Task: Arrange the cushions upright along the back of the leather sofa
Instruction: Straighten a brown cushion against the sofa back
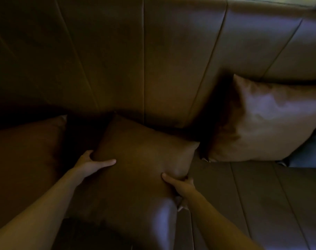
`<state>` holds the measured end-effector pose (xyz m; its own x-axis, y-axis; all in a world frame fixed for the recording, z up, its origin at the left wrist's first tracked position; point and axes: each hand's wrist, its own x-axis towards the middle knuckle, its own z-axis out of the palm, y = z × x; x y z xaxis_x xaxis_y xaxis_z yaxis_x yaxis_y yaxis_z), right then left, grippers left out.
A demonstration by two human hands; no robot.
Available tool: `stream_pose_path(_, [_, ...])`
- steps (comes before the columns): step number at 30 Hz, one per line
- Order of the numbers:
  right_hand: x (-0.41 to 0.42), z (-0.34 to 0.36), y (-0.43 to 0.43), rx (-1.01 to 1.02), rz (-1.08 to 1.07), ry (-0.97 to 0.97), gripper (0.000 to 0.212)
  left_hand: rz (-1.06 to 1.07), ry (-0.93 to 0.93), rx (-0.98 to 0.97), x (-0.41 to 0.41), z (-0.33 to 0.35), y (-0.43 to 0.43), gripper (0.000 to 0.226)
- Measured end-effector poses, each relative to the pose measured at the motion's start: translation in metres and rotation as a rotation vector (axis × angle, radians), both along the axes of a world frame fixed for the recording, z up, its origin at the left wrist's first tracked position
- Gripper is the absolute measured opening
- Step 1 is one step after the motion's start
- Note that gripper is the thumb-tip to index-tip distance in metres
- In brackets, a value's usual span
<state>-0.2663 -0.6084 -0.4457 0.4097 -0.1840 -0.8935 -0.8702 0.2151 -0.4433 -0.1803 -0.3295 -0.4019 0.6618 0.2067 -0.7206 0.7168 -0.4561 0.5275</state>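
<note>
A brown leather cushion [142, 159] lies tilted in the middle of the sofa seat, its far corner touching the backrest [153, 60]. My left hand [92, 163] grips its left edge, thumb on top. My right hand [179, 184] grips its lower right edge. A second brown cushion [23, 156] sits to the left in deep shadow. A third, lighter tan cushion [269, 121] leans against the backrest on the right.
The leather seat [262, 204] stretches to the right of my hands, seamed in panels. A shiny rounded leather edge [162, 222] shows below the held cushion. Something dark bluish [309, 152] lies at the far right beside the tan cushion.
</note>
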Motion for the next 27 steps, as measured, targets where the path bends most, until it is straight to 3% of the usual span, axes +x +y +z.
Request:
stream_pose_path(9, [0.001,0.029,-0.016,0.013,-0.106,-0.220,0.112,0.064,-0.076,-0.017,-0.005,0.031,-0.007,0.104])
stream_pose_path(14, [0.032,0.066,-0.043,-0.069,-0.100,-0.429,0.117,0.126,-0.209,-0.114,0.001,0.051,-0.025,0.121])
stream_pose_path(18, [0.059,0.084,-0.067,-0.140,-0.050,-0.558,0.118,0.124,-0.309,-0.180,0.017,0.059,-0.046,0.112])
stream_pose_path(23, [0.093,0.092,-0.094,-0.261,0.015,-0.584,0.114,0.100,-0.405,-0.200,0.044,0.057,-0.069,0.099])
stream_pose_path(27, [0.114,0.087,-0.098,-0.375,0.095,-0.475,0.104,0.035,-0.280,-0.275,0.058,0.047,-0.085,0.087])
